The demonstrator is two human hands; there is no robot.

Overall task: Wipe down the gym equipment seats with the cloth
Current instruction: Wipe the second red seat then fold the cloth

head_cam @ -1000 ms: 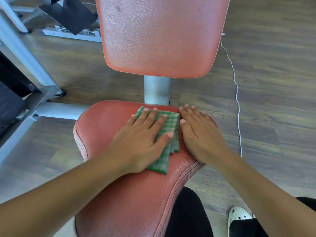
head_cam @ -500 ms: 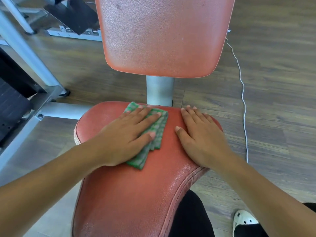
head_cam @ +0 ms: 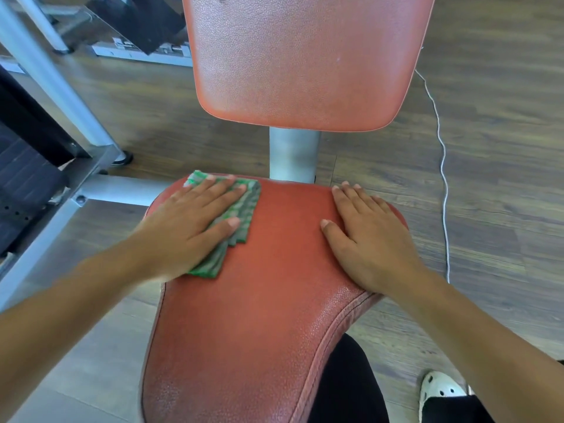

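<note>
Red seat [head_cam: 274,300], green cloth [head_cam: 241,215], right hand [head_cam: 369,236] atop

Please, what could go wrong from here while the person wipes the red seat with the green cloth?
The left hand presses the cloth flat, without a grip, at the seat's far left corner; it could slide off the edge.
The right hand rests close to the seat's right edge and might slip off under weight.
A white cable lies on the floor beside the seat, perhaps a trip hazard.

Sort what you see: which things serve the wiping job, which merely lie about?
Job:
folded green checked cloth
red padded vinyl seat
left hand pressing the cloth
right hand resting on the seat

Lying about:
thin white cord
grey metal frame
</note>
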